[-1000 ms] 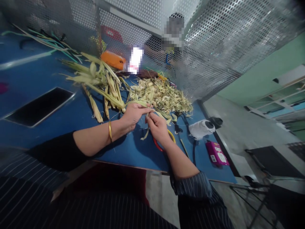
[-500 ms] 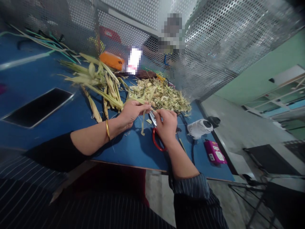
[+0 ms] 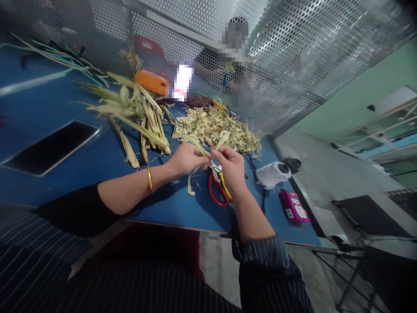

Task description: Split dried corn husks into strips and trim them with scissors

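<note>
My left hand (image 3: 189, 160), below a gold bangle, pinches pale green strips of dried husk (image 3: 197, 143) above the blue table (image 3: 182, 208). Close against it, my right hand (image 3: 230, 167) is closed on a husk strip whose end sticks up past the fingers. One narrow strip (image 3: 190, 184) dangles under the left fingers and curls at its tip. Scissors (image 3: 217, 191) with a red and a yellow handle lie beneath the hands, partly hidden by the right one. Behind the hands is a heap of shredded husk bits (image 3: 218, 126). A bundle of longer husks (image 3: 143, 113) lies left of it.
A dark phone (image 3: 52, 148) lies at the left. White thread on a cone (image 3: 273, 174) and a purple packet (image 3: 294, 206) are at the right. An orange pouch (image 3: 151, 82) and a lit screen (image 3: 182, 81) stand before the perforated metal screen (image 3: 185, 39); a person is behind it.
My right hand moved right off the left one, uncovering more of the scissors, then came back close to it. A husk end now points up from the right fingers, and the dangling strip hangs lower.
</note>
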`<action>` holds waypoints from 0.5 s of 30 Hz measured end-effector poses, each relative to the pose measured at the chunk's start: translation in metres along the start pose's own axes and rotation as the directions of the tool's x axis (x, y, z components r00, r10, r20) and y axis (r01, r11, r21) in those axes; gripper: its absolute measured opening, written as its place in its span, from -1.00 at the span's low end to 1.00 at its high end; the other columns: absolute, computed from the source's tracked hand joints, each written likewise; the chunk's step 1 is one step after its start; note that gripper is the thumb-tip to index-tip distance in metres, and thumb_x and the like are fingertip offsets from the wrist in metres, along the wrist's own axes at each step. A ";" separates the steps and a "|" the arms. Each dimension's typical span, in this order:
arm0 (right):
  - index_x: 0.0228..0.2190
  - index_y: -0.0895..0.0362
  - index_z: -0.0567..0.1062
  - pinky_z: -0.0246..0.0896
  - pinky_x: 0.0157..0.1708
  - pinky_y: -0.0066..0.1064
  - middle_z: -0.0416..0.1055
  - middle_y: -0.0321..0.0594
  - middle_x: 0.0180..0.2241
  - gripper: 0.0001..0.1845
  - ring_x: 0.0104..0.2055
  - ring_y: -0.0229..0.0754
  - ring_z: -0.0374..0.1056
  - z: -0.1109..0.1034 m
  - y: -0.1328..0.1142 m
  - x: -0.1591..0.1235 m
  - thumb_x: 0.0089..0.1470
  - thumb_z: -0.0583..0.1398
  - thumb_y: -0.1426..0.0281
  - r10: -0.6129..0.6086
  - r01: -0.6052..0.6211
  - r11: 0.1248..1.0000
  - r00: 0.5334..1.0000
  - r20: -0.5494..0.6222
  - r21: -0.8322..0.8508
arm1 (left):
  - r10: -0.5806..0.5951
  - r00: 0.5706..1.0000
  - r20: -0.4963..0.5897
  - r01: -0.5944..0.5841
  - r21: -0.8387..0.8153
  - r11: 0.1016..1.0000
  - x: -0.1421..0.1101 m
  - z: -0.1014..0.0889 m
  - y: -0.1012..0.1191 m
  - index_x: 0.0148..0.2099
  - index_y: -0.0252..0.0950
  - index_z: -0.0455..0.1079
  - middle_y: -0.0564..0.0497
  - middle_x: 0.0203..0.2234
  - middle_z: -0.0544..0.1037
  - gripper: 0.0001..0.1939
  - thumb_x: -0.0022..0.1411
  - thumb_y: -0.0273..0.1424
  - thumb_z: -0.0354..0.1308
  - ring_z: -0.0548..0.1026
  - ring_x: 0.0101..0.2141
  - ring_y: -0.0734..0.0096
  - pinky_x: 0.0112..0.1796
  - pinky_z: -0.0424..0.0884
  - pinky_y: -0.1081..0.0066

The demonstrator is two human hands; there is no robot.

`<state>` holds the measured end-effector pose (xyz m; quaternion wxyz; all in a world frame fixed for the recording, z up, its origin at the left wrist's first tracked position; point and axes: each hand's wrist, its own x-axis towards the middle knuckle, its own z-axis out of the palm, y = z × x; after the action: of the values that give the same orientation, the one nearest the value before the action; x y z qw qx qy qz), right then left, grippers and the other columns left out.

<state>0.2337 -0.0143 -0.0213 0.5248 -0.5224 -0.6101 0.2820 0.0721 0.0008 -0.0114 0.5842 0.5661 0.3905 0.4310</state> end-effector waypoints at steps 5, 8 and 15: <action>-0.60 0.13 0.40 0.22 -0.27 -0.39 0.45 -0.30 -0.49 -0.72 -0.39 -0.24 0.32 0.006 0.005 0.000 -0.02 0.28 0.24 -0.016 0.016 1.000 0.994 -0.105 0.004 | -0.122 0.992 0.024 0.124 -0.140 0.982 0.001 0.003 -0.004 -0.47 -0.39 0.55 -0.07 -0.61 0.58 -0.95 -0.02 -0.59 0.29 0.52 -0.57 0.40 -0.45 0.42 0.42; -0.40 0.14 0.52 0.26 -0.17 -0.34 0.54 -0.19 -0.34 -0.73 -0.27 -0.17 0.41 0.003 0.002 0.001 0.10 0.19 0.19 -0.044 0.035 0.996 0.994 -0.101 -0.087 | -0.214 0.976 -0.032 0.199 -0.248 0.948 0.002 0.001 0.001 -0.44 -0.41 0.54 -0.10 -0.56 0.60 -0.96 -0.02 -0.55 0.35 0.53 -0.55 0.41 -0.39 0.46 0.40; -0.15 0.10 0.52 0.24 -0.05 -0.28 0.57 -0.11 -0.18 -0.65 -0.11 -0.10 0.45 -0.006 -0.006 0.000 0.22 0.08 0.16 -0.218 0.179 0.893 0.975 -0.050 -0.413 | -0.229 0.971 -0.074 0.191 -0.344 0.920 0.005 -0.007 0.006 -0.35 -0.42 0.51 -0.21 -0.39 0.64 -0.81 0.15 -0.35 0.28 0.60 -0.41 0.31 -0.32 0.49 0.38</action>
<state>0.2370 -0.0177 -0.0142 0.4594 -0.5676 -0.6797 0.0691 0.0667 0.0077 -0.0061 0.6915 0.3884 0.4026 0.4570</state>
